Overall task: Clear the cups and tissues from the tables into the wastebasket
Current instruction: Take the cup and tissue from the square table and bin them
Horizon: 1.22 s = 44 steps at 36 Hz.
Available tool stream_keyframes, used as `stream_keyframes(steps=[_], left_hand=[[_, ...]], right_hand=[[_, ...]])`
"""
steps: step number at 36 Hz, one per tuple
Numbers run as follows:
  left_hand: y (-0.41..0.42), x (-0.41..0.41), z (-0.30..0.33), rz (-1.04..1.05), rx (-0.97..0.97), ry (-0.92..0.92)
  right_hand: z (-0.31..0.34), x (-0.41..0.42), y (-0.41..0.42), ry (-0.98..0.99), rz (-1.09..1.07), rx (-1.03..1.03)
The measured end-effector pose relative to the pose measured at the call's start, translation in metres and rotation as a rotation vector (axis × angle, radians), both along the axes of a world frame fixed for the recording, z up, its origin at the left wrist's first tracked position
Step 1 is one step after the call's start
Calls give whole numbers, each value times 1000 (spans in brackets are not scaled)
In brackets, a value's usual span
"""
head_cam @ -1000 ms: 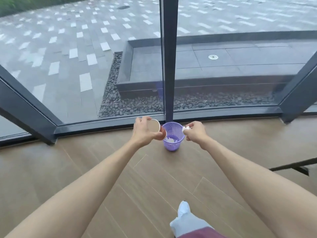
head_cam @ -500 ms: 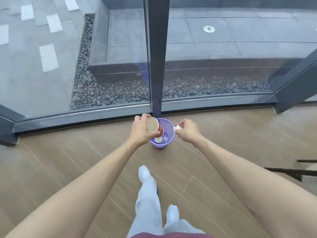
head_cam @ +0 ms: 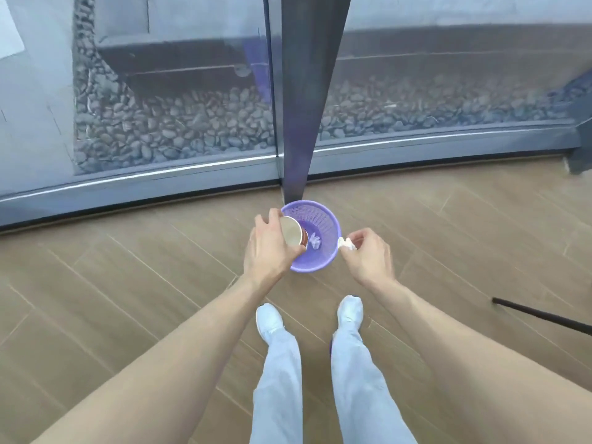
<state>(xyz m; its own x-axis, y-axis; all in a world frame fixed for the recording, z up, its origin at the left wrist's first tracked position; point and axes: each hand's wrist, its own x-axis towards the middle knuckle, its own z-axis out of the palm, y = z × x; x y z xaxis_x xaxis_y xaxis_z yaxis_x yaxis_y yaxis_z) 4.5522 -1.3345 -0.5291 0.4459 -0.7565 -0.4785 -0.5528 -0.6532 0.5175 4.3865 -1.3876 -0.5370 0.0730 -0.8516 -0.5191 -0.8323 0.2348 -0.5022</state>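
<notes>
1. The person stands over a small purple wastebasket (head_cam: pixel 323 225) on the wooden floor (head_cam: pixel 128 283), both white shoes (head_cam: pixel 269 318) just short of it.
2. The left hand (head_cam: pixel 269 248) grips a paper cup (head_cam: pixel 293 233), tipped on its side, over the basket's left rim.
3. The right hand (head_cam: pixel 368 254) pinches a crumpled white tissue (head_cam: pixel 346 243) just beside the right rim, outside the basket.
4. Something white, probably another tissue, lies inside the basket; the mesh and blur make it hard to tell.
5. A dark window post (head_cam: pixel 301 123) rises directly behind the basket, with glass and grey pebbles (head_cam: pixel 176 129) beyond.
6. A thin dark bar (head_cam: pixel 541 315) crosses the floor to the right, well apart.
</notes>
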Motion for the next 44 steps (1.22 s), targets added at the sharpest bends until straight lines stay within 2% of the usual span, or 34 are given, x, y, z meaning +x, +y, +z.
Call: stream_keyframes(steps=[7,13,20,25,34,44], left_hand=[[-38,-16,-140,44,57,-10],[-38,-38,-262,32,94,-29],[-31,-53,-362,54,118,-87],[-48,-50,-419,41,89,-161],[-64,-45,-496,-60,165,-176],[-72,-47,-535,-154,226,-154]], right_hand=[[-140,18,-36,-63,1,47],[-253,-9,-34,-89,81,93],[-349,-34,-20,-55,97,87],[-398,-13,-27,-70,130,48],[-459,22,-44,-31,-78,72],[-491,32,-59,-14,-124,150]])
